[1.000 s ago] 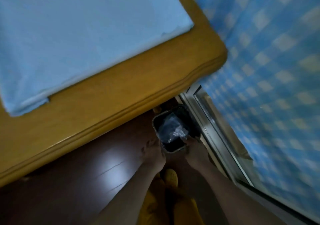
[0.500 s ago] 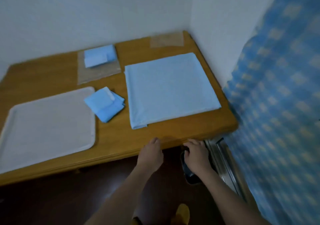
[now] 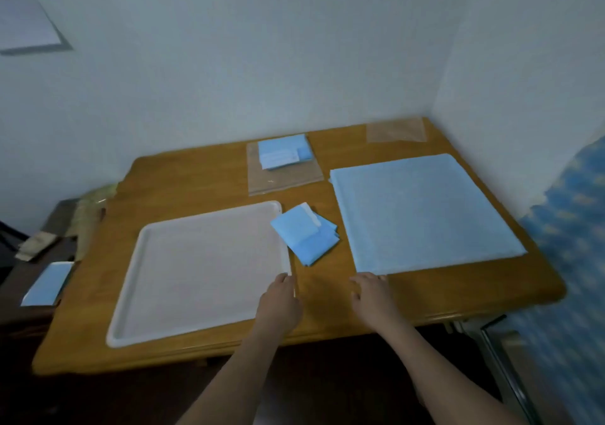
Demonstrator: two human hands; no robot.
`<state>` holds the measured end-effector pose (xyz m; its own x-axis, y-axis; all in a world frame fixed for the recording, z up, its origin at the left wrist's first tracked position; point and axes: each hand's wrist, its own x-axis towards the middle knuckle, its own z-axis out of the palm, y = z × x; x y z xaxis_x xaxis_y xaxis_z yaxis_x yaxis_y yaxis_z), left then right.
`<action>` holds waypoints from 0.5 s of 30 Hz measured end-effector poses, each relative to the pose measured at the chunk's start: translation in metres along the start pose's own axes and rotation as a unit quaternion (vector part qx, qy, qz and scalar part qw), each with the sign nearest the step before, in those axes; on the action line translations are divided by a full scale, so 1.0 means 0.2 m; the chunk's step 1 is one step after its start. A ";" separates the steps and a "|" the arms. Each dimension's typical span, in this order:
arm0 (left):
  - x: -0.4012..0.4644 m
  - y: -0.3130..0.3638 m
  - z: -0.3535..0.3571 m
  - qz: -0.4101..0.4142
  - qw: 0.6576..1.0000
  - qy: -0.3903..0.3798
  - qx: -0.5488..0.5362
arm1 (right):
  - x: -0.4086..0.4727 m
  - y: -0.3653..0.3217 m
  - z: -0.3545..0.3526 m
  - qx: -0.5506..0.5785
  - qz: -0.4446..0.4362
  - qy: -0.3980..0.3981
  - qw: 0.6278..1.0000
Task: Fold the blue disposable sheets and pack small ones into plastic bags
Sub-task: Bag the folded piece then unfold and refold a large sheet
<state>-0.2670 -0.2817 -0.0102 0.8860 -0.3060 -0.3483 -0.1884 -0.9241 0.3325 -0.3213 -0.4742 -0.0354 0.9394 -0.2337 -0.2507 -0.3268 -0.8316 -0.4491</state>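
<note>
A large blue sheet point(image 3: 422, 211), folded to a big square, lies on the right of the wooden table point(image 3: 203, 179). A small folded blue sheet point(image 3: 304, 233) lies at the table's middle. Another small folded one point(image 3: 283, 151) rests on a clear plastic bag point(image 3: 284, 175) at the back. A second clear bag point(image 3: 396, 129) lies in the far right corner. My left hand point(image 3: 280, 300) rests at the near right corner of the white tray point(image 3: 199, 270), fingers relaxed. My right hand point(image 3: 373, 295) lies flat just before the large sheet's near left corner. Both hands hold nothing.
White walls close the table in at the back and right. A blue checked curtain point(image 3: 569, 234) hangs at the right. A dark side table point(image 3: 32, 270) at the left carries a blue-and-white pack point(image 3: 47, 282) and some papers. Dark floor lies below the table's front edge.
My view has swung up from the floor and the small bin under the table to the tabletop. Both hands rose from the bin and now lie on the table.
</note>
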 end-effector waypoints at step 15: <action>0.36 -0.85 -0.45 0.002 0.999 -0.017 -0.037 | 0.40 -0.76 0.28 -0.004 0.072 -0.076 0.994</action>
<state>-0.1336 -0.1270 -0.0136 0.8697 -0.3189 -0.3768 -0.1596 -0.9040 0.3967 -0.2023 -0.3383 -0.0359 0.8559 -0.2727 -0.4394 -0.4560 -0.7988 -0.3924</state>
